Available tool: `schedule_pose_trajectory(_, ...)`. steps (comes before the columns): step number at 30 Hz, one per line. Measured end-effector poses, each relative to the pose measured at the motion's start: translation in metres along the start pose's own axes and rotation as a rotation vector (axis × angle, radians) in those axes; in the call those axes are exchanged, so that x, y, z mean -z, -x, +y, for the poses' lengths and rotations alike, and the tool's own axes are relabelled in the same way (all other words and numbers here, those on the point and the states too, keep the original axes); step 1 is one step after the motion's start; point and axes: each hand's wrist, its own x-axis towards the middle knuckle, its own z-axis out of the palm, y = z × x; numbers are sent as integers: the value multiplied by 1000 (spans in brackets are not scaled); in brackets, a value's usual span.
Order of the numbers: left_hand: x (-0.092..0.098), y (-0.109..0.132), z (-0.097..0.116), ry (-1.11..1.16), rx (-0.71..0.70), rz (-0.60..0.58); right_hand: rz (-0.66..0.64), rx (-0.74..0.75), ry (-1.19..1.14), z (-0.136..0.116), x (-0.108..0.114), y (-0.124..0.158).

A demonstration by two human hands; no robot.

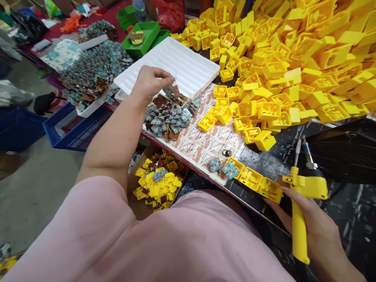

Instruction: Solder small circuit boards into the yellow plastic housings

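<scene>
My left hand pinches a small circuit board above the loose board pile; my right hand grips a yellow soldering gun; yellow plastic housings stay heaped upper right.

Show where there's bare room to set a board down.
The ribbed white foam tray has the most room, between the left hand and the yellow plastic housings. Printed paper shows between the circuit-board pile and those housings. Dark table top lies beside the yellow soldering gun in the right hand. Crowded: the housing heap and the board pile.
</scene>
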Motion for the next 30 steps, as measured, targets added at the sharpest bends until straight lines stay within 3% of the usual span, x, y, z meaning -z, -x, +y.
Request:
schedule_pose_trajectory(6, -14, -21, 13, 69, -35, 88, 51, 164, 114, -20, -17, -25)
schedule_pose_trajectory(9, -20, -32, 22, 194, -2, 33, 75, 186, 115, -25, -15, -31)
schedule_pose_trajectory(14, -26, -16, 57, 429, -62, -46, 129, 218, 130, -23, -8, -28)
schedule_pose_trajectory(19, -29, -4, 91, 396, -93, 23, 65, 207, 89, -25, -14, -33)
schedule_pose_trajectory(22, -35, -1, 109, 439, -124, -6, 73, 225, 72, -29, -16, -36)
schedule_pose_trajectory(26, -63, 32, 133, 341, -262, -172, 94, 165, 54, -35, -10, -34)
schedule_pose_trajectory(30, -107, 96, 145, -75, -687, -422, 181, 102, 49, -36, 4, -26)
